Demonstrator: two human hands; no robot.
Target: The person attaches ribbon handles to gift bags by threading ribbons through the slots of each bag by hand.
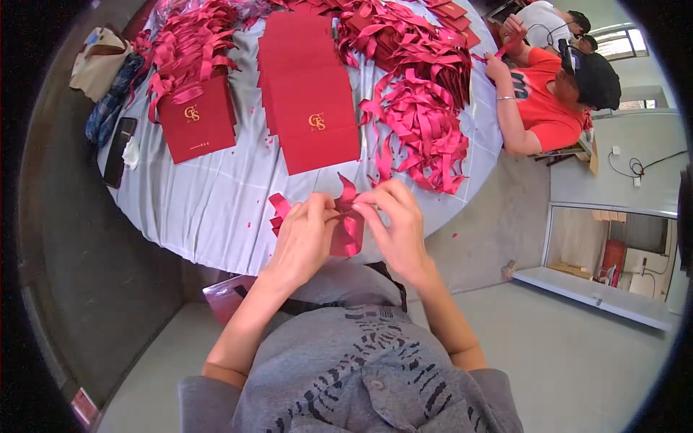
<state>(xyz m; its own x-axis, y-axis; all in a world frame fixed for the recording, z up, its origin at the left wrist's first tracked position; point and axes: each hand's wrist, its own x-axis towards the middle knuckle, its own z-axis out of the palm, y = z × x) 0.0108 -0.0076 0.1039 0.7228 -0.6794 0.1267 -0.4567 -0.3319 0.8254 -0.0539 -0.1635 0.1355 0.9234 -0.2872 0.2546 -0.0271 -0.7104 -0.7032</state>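
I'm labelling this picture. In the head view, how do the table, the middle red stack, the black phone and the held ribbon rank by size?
1. Table
2. Middle red stack
Unsure: black phone and held ribbon; the ribbon looks nearer and is partly hidden.

The left hand (303, 234) and the right hand (393, 224) hide part of the red bag (338, 244) between them; they also cover the spot where the pink ribbon (346, 191) is pinched, so I cannot tell if it has a knot; the ribbons (191, 36) on the left hide the tops of the bags (198, 126) under them; the far side of the round table (216, 209) is cut off by the top edge; the person in red (538, 101) partly hides the person in white (541, 25); the pink specks (250, 224) are too small to tell.
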